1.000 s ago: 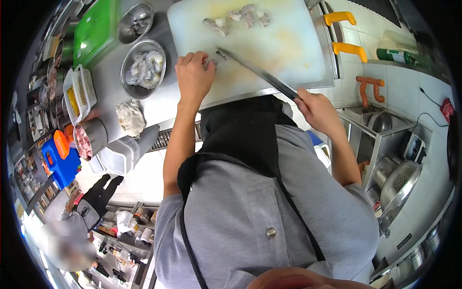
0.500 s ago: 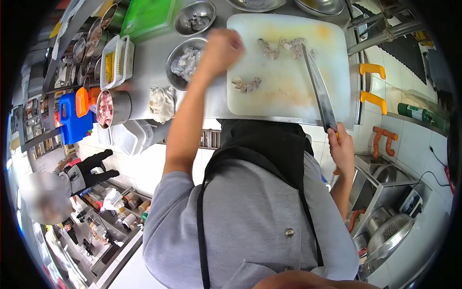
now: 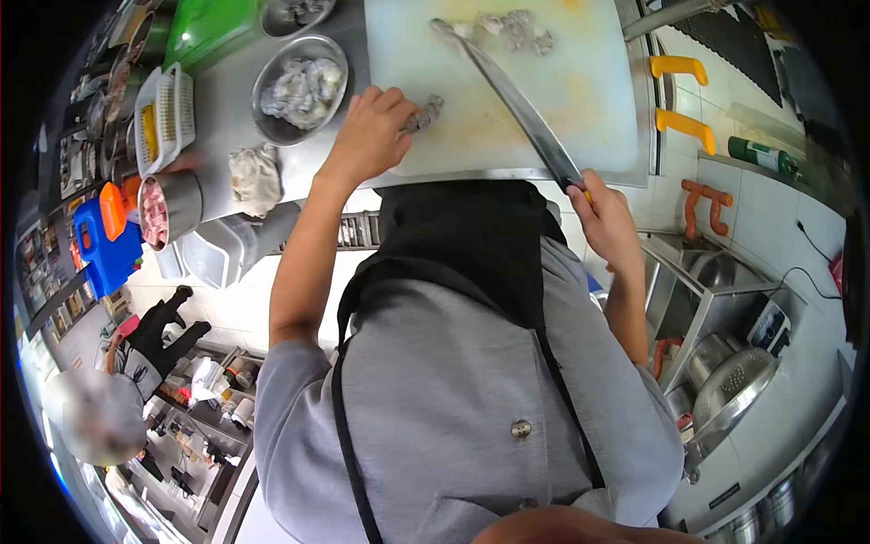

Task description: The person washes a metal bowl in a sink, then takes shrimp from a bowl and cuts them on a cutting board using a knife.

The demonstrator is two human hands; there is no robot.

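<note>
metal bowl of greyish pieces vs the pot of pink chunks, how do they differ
The bowl is shallow and wide; the pot has deep, straight sides. The bowl holds pale greyish pieces, the pot pink chunks. Both are metal.

Crumpled cloth nr steel pot w/ pink meat; white basket nr green plastic; blue jug at L. On R: two yellow handles, green bottle, colander. Bkgd: person in black pants.

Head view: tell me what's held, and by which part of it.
The right hand holds the knife by its handle. The left hand touches a grey piece; whether it holds it cannot be told.
</note>
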